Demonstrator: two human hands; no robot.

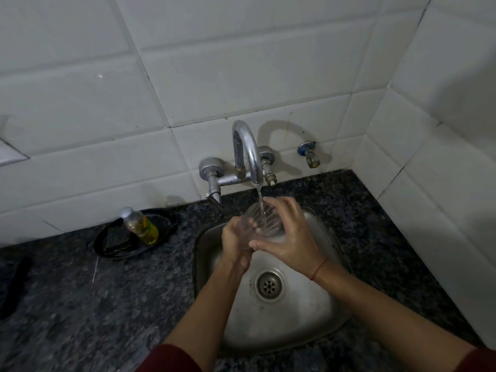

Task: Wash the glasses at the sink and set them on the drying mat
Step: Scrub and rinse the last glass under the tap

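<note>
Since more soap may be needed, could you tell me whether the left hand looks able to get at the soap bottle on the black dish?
Probably yes: the soap bottle lies on the left hand's side, with nothing between, once that hand lets go of the glass.

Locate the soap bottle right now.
Head view, left of the sink: the soap bottle lies tilted in a black dish on the counter, against the tiled wall.

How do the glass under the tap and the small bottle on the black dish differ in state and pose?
The glass is held by both hands, the left hand and the right hand, over the sink; the bottle rests untouched on the black dish. The glass is clear with water running in; the bottle holds yellow liquid and is capped. Both lie tilted and are see-through.
</note>
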